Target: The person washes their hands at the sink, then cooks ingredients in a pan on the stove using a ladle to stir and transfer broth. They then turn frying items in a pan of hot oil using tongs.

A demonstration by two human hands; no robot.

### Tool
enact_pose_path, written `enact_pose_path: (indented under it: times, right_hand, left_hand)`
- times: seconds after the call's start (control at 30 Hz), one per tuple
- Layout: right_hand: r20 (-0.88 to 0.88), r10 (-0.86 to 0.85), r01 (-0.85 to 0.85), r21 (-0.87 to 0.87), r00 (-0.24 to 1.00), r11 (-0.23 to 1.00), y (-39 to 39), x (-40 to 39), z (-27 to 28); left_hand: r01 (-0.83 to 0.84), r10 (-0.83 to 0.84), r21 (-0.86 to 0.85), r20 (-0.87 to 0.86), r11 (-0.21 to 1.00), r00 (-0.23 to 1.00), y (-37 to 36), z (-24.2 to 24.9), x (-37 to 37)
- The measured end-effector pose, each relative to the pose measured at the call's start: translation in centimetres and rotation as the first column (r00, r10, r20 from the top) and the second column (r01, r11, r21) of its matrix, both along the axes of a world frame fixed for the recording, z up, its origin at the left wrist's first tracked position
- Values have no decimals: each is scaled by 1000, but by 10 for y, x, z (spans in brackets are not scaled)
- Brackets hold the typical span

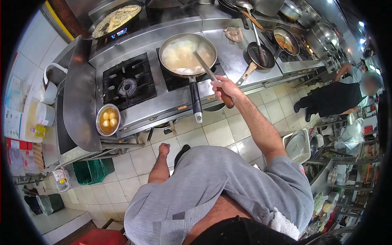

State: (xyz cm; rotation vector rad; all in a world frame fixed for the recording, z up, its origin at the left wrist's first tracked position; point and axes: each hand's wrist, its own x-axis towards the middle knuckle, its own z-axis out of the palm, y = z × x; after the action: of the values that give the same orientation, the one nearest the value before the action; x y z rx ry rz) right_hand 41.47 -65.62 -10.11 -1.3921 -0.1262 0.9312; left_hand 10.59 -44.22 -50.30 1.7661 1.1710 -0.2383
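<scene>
My right hand (226, 90) is wrapped around the wooden handle of a long metal ladle (207, 70). The ladle's far end is in a frying pan (195, 80) of cloudy, pale liquid with whitish pieces, so its bowl is partly hidden. This pan rests on a burner, and its black handle points towards me. Down by my side, above the tiled floor, my left hand (164, 150) hangs with curled fingers and nothing visible in it. A metal bowl (99, 122) at the stove's left front holds several round, pale pieces in yellowish liquid.
Left of the pan is a bare burner grate (139, 77). A smaller pan (267, 55) with a utensil and a folded cloth (233, 34) lie to the right. Behind is a large pan of food (116, 21). Another person (332, 98) stands at the far right.
</scene>
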Motion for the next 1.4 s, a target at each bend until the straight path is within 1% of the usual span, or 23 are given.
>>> enact_pose_path:
  times: [0.03,0.1,0.13,0.17,0.2,0.23,0.27,0.33,0.37,0.43,0.5,0.53,0.6,0.73,0.8,0.87,0.93,1.0,1.07,1.17,1.23,1.33,1.4]
  right_hand:
    - [-1,-2,2,-2,1000,1000,1,-1,1]
    - [-170,-10,35,147,985,988,3,-3,1]
    - [-251,-3,59,219,968,974,4,-4,2]
    - [-250,-3,59,217,968,974,5,-6,4]
    - [-201,-1,40,188,979,981,5,-11,5]
    - [-153,1,23,158,988,987,5,-15,6]
    - [-153,1,23,156,988,988,5,-17,7]
    - [-91,-33,43,110,995,993,3,-20,11]
    - [-92,-35,45,109,995,993,1,-21,15]
    - [-139,-10,33,164,990,986,-4,-22,23]
    - [-103,-13,26,128,995,991,-6,-27,26]
    - [-66,-12,18,92,998,996,-8,-31,27]
    - [-46,-10,13,71,999,997,-10,-37,32]
    - [23,9,-9,6,1000,1000,-18,-45,34]
    - [17,16,-16,17,1000,1000,-23,-48,32]
    - [12,22,-22,28,1000,999,-28,-52,32]
    - [-48,12,-8,77,999,997,-33,-59,37]
    - [-62,15,-10,89,998,996,-39,-68,45]
    - [-75,18,-11,99,997,995,-46,-75,47]
    - [-73,31,-24,92,997,996,-57,-83,49]
    - [-20,83,-83,24,996,996,-64,-88,53]
    - [-10,113,-114,-4,993,994,-72,-93,50]
    - [-1,130,-130,-18,991,991,-76,-97,53]
  left_hand:
    - [2,-2,-2,-1,1000,1000,1,-1,-1]
    - [7,-7,-18,-5,1000,1000,2,-4,-5]
    - [6,-7,-20,-4,1000,1000,5,-15,-8]
    - [37,-37,2,17,999,999,8,-25,-11]
    - [66,-67,26,38,997,997,9,-27,-13]
    - [65,-66,24,38,998,997,10,-29,-16]
    - [66,-67,35,29,997,997,10,-31,-18]
    - [69,-70,47,20,997,997,12,-33,-22]
    - [66,-68,47,36,997,997,13,-34,-23]
    - [67,-69,47,52,997,996,14,-29,-23]
    - [108,-109,-15,-107,994,988,19,-20,-19]
    - [109,-110,-14,-107,994,988,18,-13,-17]
    - [0,-1,-20,-50,1000,999,15,-4,-14]
    - [-6,6,1,-30,1000,1000,12,5,-7]
    - [31,-31,7,-32,999,999,11,13,-5]
    - [33,-32,12,-40,999,999,8,23,-2]
    - [33,-32,17,-49,999,998,7,21,-3]
    - [14,-14,-10,-54,1000,998,6,16,-3]
    - [27,-26,9,-41,1000,999,7,9,-5]
    - [34,-34,18,-32,999,999,8,5,-5]
    - [32,-31,9,-37,999,999,7,9,-3]
    - [38,-37,4,-38,999,999,7,5,0]
    - [108,-107,3,-47,994,993,7,2,5]
